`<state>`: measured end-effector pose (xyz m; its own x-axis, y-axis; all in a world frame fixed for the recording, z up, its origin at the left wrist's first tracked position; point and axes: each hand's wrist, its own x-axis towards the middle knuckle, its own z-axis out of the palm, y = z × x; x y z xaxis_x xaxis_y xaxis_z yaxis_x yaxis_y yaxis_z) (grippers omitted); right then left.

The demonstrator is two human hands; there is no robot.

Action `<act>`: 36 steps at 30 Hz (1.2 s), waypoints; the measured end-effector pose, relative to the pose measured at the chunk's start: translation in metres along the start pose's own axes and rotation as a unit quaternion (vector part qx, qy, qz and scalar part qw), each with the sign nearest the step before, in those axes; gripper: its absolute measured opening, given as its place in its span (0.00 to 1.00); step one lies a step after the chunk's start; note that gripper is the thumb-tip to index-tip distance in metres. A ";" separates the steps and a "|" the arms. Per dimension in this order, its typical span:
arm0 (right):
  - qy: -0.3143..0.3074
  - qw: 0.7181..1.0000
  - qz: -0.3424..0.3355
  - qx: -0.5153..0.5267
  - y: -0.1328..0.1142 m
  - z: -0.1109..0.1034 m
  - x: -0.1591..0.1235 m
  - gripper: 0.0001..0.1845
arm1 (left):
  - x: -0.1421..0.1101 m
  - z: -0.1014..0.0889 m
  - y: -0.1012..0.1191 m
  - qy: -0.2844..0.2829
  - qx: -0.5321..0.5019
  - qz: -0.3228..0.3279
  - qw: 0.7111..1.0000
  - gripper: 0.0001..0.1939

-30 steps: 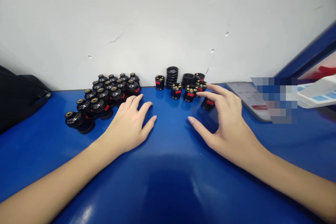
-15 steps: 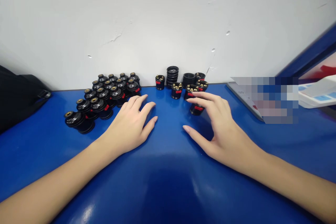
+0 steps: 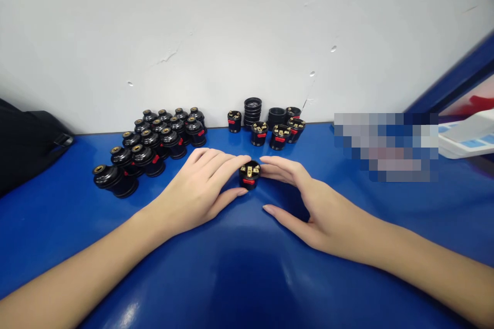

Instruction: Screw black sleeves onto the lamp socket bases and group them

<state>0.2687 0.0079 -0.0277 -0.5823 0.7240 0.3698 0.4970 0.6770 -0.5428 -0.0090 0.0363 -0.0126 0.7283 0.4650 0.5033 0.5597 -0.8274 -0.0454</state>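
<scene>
A black lamp socket base (image 3: pixel 249 180) stands upright on the blue table between my hands, its brass terminals facing up and a red switch toward me. My left hand (image 3: pixel 206 185) holds it from the left, thumb at its front and fingers behind. On its right side my right hand (image 3: pixel 304 200) is open, thumb spread well apart from the fingers; the fingertips are close to the base, and whether they touch it I cannot tell. Several similar bases (image 3: pixel 280 137) with brass terminals stand farther back. Left of them are rows of assembled black lamp sockets (image 3: pixel 147 159) with domed tops.
Against the white wall (image 3: pixel 231 31) stand a stack of black threaded rings (image 3: pixel 252 112) and a shorter ring stack (image 3: pixel 277 117). A black bag (image 3: pixel 27 144) lies at the left edge. A pixelated patch covers part of the right side, beside a white tray (image 3: pixel 469 136).
My right hand has brought one socket base leftward from the right-hand group to the middle and loosened around it. My left hand has moved right and closed on that base.
</scene>
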 end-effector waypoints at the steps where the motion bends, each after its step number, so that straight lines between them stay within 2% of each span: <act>1: -0.005 1.000 0.002 -0.007 -0.002 -0.001 0.000 0.37 | 0.000 0.000 0.000 0.003 0.000 0.004 1.000 0.22; 6: -0.015 1.000 0.021 -0.011 -0.007 -0.004 0.002 0.34 | 0.000 0.001 -0.001 0.030 -0.008 0.029 0.999 0.20; 9: -0.013 0.999 0.021 -0.043 -0.005 -0.002 0.001 0.29 | 0.000 0.002 -0.002 0.043 -0.015 0.038 0.998 0.19; 16: 0.012 0.995 -0.009 -0.100 0.000 0.000 -0.003 0.24 | 0.000 0.002 -0.002 0.048 -0.036 0.037 0.998 0.17; 23: -0.011 0.990 -0.033 -0.133 -0.004 -0.006 -0.001 0.22 | -0.003 0.003 -0.003 0.048 -0.044 0.048 0.997 0.18; 26: -0.013 0.987 -0.042 -0.157 -0.004 -0.015 0.001 0.22 | -0.003 0.003 -0.002 0.048 -0.045 0.047 0.997 0.18; 31: 0.038 0.968 -0.053 -0.243 -0.002 -0.040 0.016 0.21 | -0.002 0.003 -0.001 0.045 -0.049 0.049 0.997 0.19; 34: 0.069 0.957 -0.051 -0.277 0.007 -0.056 0.031 0.21 | -0.002 0.003 0.000 0.050 -0.055 0.050 0.996 0.18; 36: 0.083 0.952 -0.051 -0.289 0.016 -0.064 0.043 0.25 | -0.002 0.002 0.000 0.051 -0.058 0.049 0.996 0.17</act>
<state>0.2929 0.0582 0.0277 -0.5609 0.6286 0.5388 0.7419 0.6704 -0.0098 -0.0092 0.0363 -0.0155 0.7300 0.3514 0.5862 0.4344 -0.9007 -0.0010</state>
